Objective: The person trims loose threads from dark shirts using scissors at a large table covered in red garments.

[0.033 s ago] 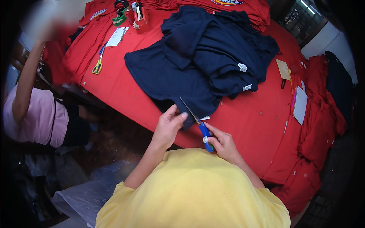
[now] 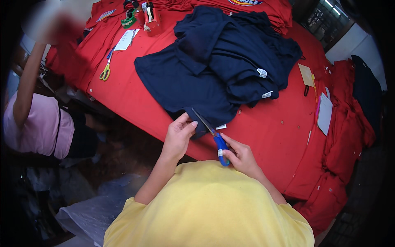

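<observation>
A dark navy garment (image 2: 181,78) lies bunched on the red cloth, its near edge hanging toward me. My left hand (image 2: 179,133) pinches that edge between thumb and fingers. In my right hand (image 2: 238,153) is a pair of scissors (image 2: 221,144) with blue handles. Their blades look nearly together and point up and left, across the fabric just beside my left fingertips. A small white tag (image 2: 221,126) shows at the garment's near edge, right of the blades. Two more white labels sit on the navy folds farther right.
Yellow-handled scissors (image 2: 105,73) and a white paper (image 2: 126,40) lie at the far left, near a red tape dispenser (image 2: 152,25). A white card (image 2: 325,114) and a tan card (image 2: 306,75) rest at right, beside heaped red garments (image 2: 345,123). A person in pink (image 2: 41,123) stands left.
My left hand has shifted slightly left with the fabric edge, and the scissors have moved a little left with it. At far left, the other person's raised arm and red cloth have moved.
</observation>
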{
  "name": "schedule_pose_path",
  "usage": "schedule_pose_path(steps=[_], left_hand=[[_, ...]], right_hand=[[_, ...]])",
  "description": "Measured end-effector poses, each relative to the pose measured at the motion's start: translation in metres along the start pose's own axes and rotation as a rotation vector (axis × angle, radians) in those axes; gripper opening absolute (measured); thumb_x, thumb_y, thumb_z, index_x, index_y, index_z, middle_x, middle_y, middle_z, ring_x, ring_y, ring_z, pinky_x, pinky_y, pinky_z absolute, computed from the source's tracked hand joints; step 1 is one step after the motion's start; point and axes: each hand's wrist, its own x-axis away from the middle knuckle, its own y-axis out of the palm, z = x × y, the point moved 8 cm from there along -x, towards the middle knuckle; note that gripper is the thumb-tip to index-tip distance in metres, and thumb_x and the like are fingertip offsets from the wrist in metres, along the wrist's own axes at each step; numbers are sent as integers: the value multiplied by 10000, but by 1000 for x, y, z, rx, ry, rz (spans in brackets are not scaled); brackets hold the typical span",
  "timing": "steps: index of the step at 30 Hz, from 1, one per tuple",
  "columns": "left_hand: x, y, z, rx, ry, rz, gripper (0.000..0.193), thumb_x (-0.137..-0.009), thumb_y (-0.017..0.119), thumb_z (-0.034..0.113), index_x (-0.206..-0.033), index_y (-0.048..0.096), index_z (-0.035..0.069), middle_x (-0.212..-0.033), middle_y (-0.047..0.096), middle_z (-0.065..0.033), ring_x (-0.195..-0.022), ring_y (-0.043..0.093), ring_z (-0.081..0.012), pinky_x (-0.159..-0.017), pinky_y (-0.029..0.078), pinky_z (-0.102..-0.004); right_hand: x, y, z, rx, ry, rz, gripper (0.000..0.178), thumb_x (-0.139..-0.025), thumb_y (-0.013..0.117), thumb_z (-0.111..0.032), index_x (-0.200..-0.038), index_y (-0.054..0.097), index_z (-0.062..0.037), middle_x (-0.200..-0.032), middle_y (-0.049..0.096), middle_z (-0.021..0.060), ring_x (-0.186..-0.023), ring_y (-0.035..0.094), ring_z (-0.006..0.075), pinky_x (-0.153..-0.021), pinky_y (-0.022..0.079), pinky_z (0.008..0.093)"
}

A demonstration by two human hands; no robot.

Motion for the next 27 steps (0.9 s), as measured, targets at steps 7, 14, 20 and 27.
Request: schedule_pose_path(steps=[7,14,20,27], left_hand=[[6,5,-3,-210,-53,-103,455,-860,606,-29,-1295,478,2,-1082,608,-82,-951,614,-135,-822,508,-267],[2,2,-4,-185,5,-81,380,-881,569,-30,-1256,506,-17,-1069,613,-85,-962,618,-153,-847,508,-293],[-6,-10,5,-44,89,43,229,-916,518,-24,-1136,582,-37,-1021,632,-82,-935,627,-157,-839,520,-301],[-4,-8,6,-124,84,70,227,-904,523,-47,-1125,572,-40,-1001,644,-84,-909,642,-147,-808,551,-291]], right_hand=[[-4,1,-9,66,-156,31,568,-880,669,-164,-1384,452,-16,-1006,642,143,-849,644,205,-747,513,323],[-3,-1,5,-31,-3,5,498,-909,616,-131,-1374,474,-25,-987,635,125,-762,612,140,-668,504,280],[-2,3,-13,147,-164,10,563,-884,661,-141,-1394,447,-31,-939,613,97,-678,581,117,-622,490,251],[-7,5,-12,136,-156,7,592,-873,683,-151,-1400,439,-34,-933,607,108,-731,595,136,-657,499,268]])
